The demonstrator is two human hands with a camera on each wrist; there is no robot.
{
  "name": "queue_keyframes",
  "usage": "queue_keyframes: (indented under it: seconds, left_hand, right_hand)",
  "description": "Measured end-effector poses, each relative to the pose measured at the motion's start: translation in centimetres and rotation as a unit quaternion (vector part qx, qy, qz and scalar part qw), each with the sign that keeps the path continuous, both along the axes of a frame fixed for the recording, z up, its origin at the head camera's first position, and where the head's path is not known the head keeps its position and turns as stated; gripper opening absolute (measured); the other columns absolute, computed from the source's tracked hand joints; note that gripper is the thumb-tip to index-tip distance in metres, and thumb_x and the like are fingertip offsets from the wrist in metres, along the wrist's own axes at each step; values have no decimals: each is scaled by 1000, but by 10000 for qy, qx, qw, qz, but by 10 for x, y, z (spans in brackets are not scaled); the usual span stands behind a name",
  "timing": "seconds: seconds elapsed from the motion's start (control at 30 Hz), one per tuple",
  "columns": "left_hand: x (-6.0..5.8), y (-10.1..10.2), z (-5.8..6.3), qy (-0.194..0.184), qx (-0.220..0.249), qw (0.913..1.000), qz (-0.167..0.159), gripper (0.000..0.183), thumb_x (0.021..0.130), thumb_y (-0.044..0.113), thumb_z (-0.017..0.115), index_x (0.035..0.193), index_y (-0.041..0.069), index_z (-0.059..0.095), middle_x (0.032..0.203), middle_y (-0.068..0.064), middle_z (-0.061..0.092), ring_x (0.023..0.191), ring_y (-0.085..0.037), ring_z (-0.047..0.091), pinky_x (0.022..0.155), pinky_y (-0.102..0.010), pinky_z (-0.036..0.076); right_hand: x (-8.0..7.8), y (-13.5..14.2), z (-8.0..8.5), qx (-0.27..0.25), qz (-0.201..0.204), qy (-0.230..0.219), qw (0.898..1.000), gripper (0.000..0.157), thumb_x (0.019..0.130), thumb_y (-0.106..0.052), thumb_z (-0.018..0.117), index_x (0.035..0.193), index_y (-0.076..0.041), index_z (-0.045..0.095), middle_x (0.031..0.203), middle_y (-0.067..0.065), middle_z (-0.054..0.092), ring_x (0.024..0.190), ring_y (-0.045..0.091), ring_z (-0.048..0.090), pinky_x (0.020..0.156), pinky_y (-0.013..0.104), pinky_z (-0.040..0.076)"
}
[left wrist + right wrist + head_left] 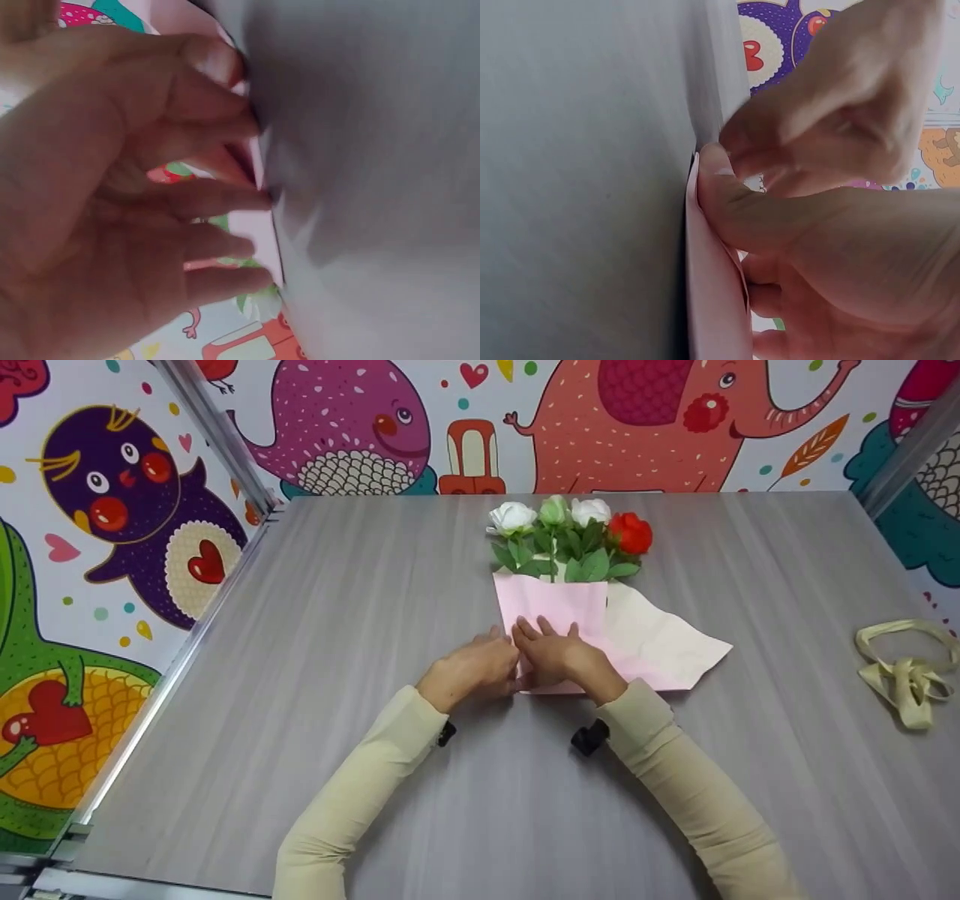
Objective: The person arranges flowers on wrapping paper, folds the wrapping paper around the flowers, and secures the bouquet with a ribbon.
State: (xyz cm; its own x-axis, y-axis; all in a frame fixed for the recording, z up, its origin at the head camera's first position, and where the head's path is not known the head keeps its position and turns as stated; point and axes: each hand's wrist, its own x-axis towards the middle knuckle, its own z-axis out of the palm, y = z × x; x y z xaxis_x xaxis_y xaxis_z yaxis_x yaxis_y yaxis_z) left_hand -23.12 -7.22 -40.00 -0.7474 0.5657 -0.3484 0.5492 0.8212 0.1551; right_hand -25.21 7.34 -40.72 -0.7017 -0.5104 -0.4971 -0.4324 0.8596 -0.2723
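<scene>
A bouquet of roses lies on wrapping paper, pink on one face and cream on the other. The pink part is folded over the stems. White, green and red blooms stick out beyond its far edge. My right hand presses on the pink fold with fingers spread, its thumb down at the paper's edge. Close beside it, my left hand touches the paper's left edge, fingertips down along the table. The lower stems are hidden by paper and hands.
A loop of pale gold ribbon lies at the right of the grey table. Cartoon-printed panels stand behind and at the left, with metal frame posts at the corners. The cream paper flap spreads out to the right.
</scene>
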Motion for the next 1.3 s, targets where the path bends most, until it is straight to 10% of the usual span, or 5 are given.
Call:
queue_keyframes:
  seconds: [0.37,0.63,0.77,0.87,1.3]
  left_hand:
    - [1,1,6,-497,212,9984,144,23,97,21,63,104,3,76,105,-10,76,110,-32,63,106,-50,46]
    - [1,11,10,-29,342,9984,456,18,96,14,62,94,0,74,81,-8,65,69,-21,55,62,-36,48]
    - [-3,26,4,555,548,9963,365,41,100,30,61,134,8,62,133,-22,63,115,-36,65,93,-48,56]
    - [-5,37,-2,212,517,9970,533,70,100,42,57,160,21,27,163,-25,25,148,-47,31,114,-60,36]
    - [-5,55,-18,-511,176,9963,674,71,102,44,52,162,31,16,168,-24,-2,154,-47,4,121,-67,15]
  right_hand:
    - [2,6,-1,-341,-68,5,9994,87,95,-40,64,161,-10,17,170,11,2,157,39,-1,117,73,3]
    - [-6,31,12,-390,-219,197,9988,86,98,-43,59,160,-3,15,167,24,0,153,50,0,116,75,4]
    - [-12,46,18,-535,-419,300,9972,87,96,-36,63,159,-1,15,166,28,1,151,54,1,113,79,6]
    - [-15,55,21,-603,-553,281,9962,80,96,-29,63,159,-3,22,166,29,2,152,53,1,112,79,5]
    - [-27,98,27,-1176,-807,363,9891,59,99,-7,53,153,5,31,158,35,26,146,51,29,121,61,21]
